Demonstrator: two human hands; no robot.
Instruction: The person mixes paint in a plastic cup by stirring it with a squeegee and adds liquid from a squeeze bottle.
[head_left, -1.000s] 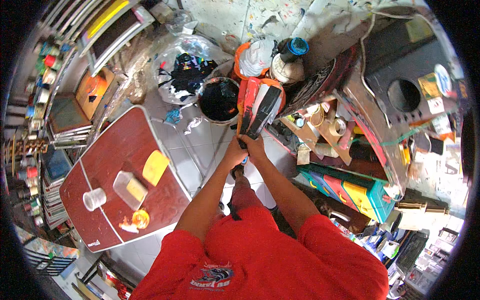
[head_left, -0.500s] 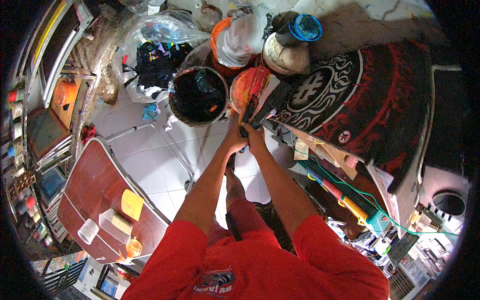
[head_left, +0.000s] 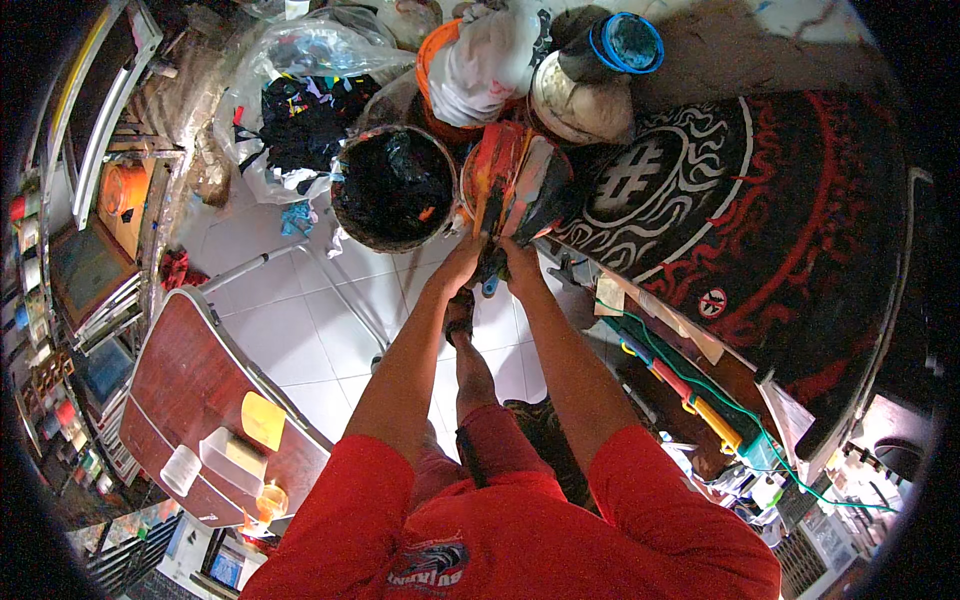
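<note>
Both my hands are closed at arm's length, close together. My left hand [head_left: 460, 262] grips a long stick-like tool [head_left: 487, 200] smeared orange and dark. In my right hand [head_left: 517, 264] is a broader flat tool [head_left: 522, 190], greyish-red with paint. Both tools lean over an orange-stained bucket [head_left: 480, 155], whose contents are mostly hidden. A blue handle end [head_left: 490, 286] shows below my hands; I cannot tell which tool it belongs to. To the left of the tools stands a wide bucket [head_left: 395, 242] lined with black plastic.
A plastic bag [head_left: 255, 100] of dark scraps lies behind left. Beyond are an orange bucket [head_left: 430, 50] with a white cloth and a blue-rimmed pail [head_left: 655, 50]. A black-and-red printed panel [head_left: 790, 200] fills the right; a brown table [head_left: 170, 370] with plastic containers stands left.
The flat tool in my right hand has swung from a rightward slant to nearly parallel with the stick. My hands have drawn slightly apart, and the view has shifted a little.
</note>
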